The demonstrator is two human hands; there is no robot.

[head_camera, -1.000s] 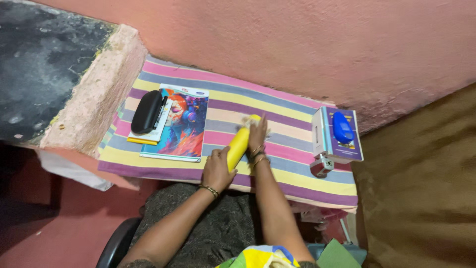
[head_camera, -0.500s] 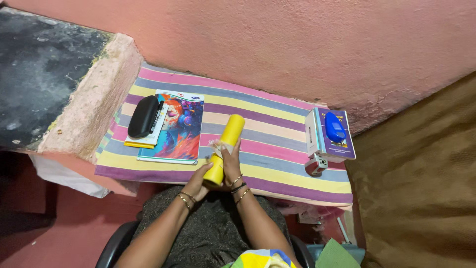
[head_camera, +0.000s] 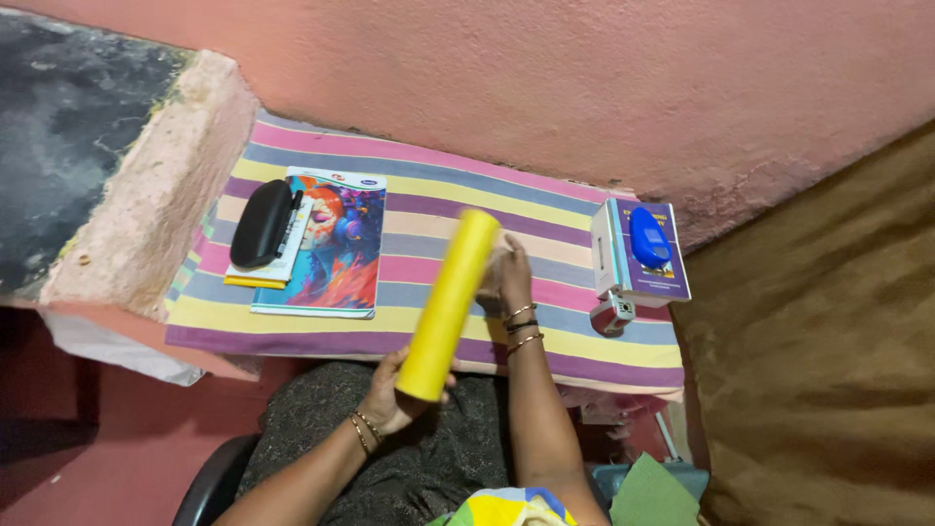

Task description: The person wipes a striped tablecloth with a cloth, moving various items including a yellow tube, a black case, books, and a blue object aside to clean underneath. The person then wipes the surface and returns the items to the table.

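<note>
Holding the yellow tube by its near end, I have my left hand wrapped around the bottom of it, fingers closed on it just above my lap. Its long axis runs up and away from me, leaning a little to the right, so the far end stands over the striped cloth near the middle of the ledge. My right hand lies just to the right of the upper part, fingers stretched along it and touching its side; it seems to press a small pale wad there, though I cannot tell whether it grips anything. That hand is nearer the far end, the left nearer the base.

Left of the tube lies a colourful notebook with a black case on smaller pads at its far-left side. To the right, well apart, a book with a blue object on top sits near the cloth's right edge. Open striped cloth lies between tube and book; the pink wall closes the far side
</note>
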